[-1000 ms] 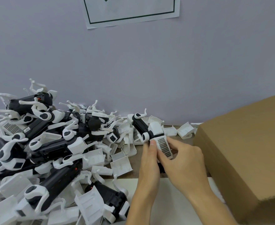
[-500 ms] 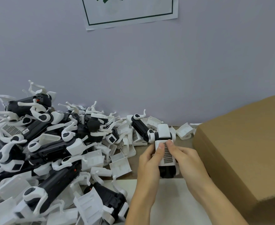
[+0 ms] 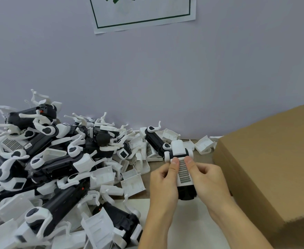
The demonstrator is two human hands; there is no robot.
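Left hand (image 3: 163,178) and right hand (image 3: 207,178): both grasp black-and-white device (image 3: 182,169), fingers curled round its sides, thumbs pressed on top either side of grid label. Device at lower centre-right of frame, above counter (image 3: 154,167), between parts pile (image 3: 58,168) and cardboard box (image 3: 273,162).

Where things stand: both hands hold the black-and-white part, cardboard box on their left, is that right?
Only the side is wrong. The head view shows the left hand and right hand holding the part, with the cardboard box on their right.
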